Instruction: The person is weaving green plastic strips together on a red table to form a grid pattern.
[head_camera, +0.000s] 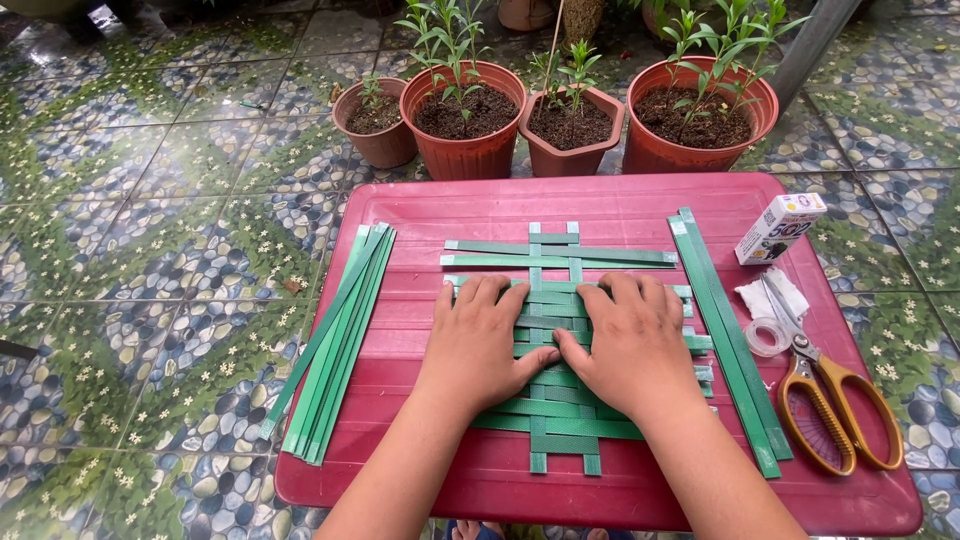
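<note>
Red tray | L hand & R hand flat, fingers spread, pressing green strip weave; scissors nearby

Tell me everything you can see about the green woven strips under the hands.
The woven mat is made of flat green strips that look like plastic strapping, horizontal ones interlaced over two vertical ones. It lies flat on the red table. The left hand and right hand press palms-down on it. Two upper horizontal strips sit spaced apart, not yet pushed tight.
</note>
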